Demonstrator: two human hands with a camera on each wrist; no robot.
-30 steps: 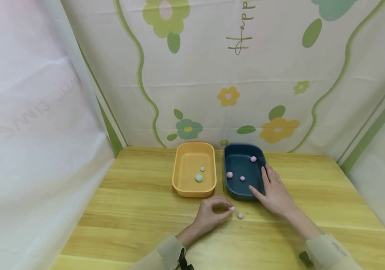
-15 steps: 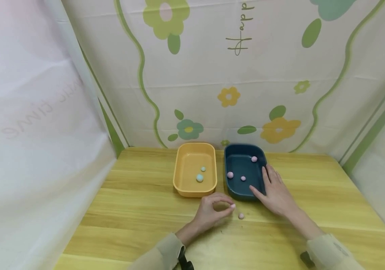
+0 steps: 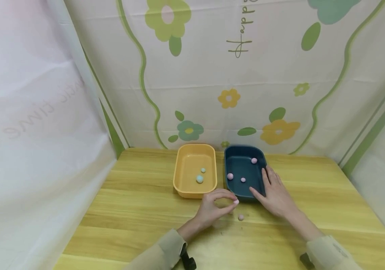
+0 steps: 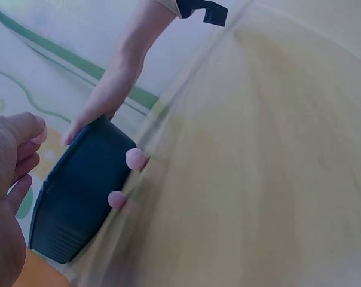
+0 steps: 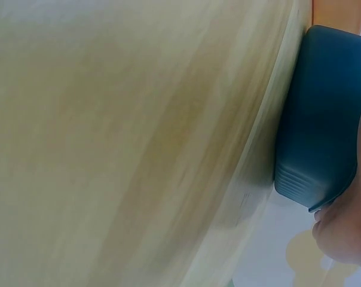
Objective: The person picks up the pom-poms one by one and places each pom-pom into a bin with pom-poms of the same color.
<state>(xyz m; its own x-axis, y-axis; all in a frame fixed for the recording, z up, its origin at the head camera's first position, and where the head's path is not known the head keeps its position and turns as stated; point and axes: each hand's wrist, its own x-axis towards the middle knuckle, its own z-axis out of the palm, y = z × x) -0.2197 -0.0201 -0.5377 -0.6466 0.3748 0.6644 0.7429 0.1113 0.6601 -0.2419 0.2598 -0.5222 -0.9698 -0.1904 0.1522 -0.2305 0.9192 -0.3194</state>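
Three pink balls [image 3: 243, 180] inside tray [image 3: 239, 167], head view only

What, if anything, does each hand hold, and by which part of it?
The left hand pinches a pale pink ball by its sides, between thumb and fingertips. The right hand, fingers spread, rests against the dark blue rectangular tray, without a clear grip.

The right hand [image 3: 275, 197] hides part of the right rim of the navy tray [image 3: 241, 167] from me, and neither wrist view lets me see inside it. Fingers of the left hand [image 3: 208, 210] partly cover the pink ball [image 3: 236, 201] in the left wrist view. The lettering [image 3: 242, 29] is cut off at my head picture's edge.
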